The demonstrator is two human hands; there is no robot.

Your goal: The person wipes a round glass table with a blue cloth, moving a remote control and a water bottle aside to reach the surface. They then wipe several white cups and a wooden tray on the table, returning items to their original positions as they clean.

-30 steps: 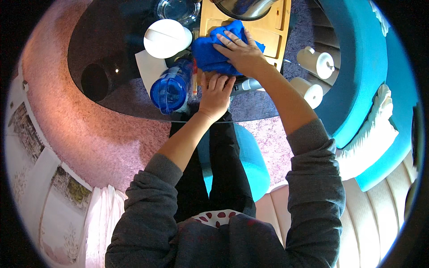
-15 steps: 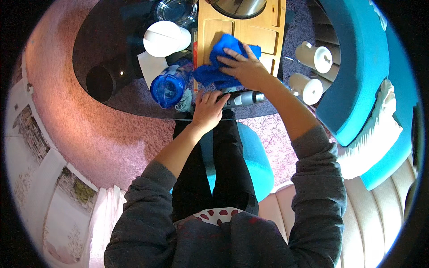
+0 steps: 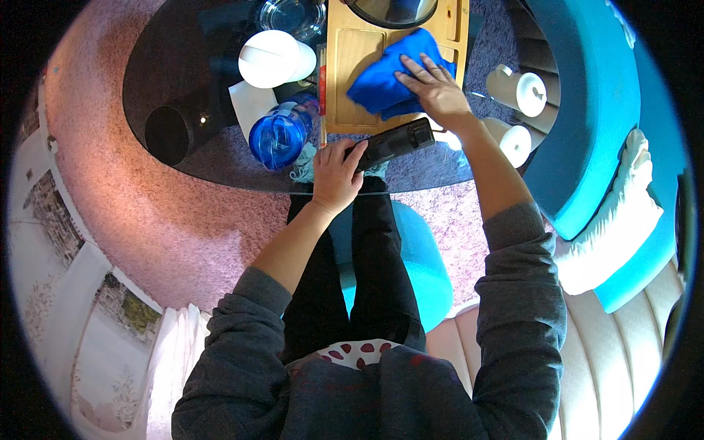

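My left hand [image 3: 337, 172] is closed around one end of a black cylindrical device [image 3: 400, 143], held over the near edge of the glass table. A bright white glow shows by its far end; its exact kind I cannot make out. With fingers spread, my right hand [image 3: 440, 95] presses flat on a blue cloth [image 3: 392, 77]. Underneath the cloth lies a wooden tray [image 3: 354, 48] with several compartments, partly covered by it. Just left of my left hand stands a clear blue plastic jug or bottle [image 3: 279, 139], beside a small crumpled greyish cloth [image 3: 302, 165].
On the dark glass table [image 3: 213, 158] are a white lidded container [image 3: 271, 59], a white sheet [image 3: 251, 106], a clear glass bowl [image 3: 291, 16] and a round metal vessel [image 3: 396, 9] on the tray. Two white cups [image 3: 517, 92] are at the right, near a curved teal sofa [image 3: 587, 125].
My right hand and the blue cloth have moved right and away across the tray. The black device has turned and tilted upward in my left hand, its far end lifted.
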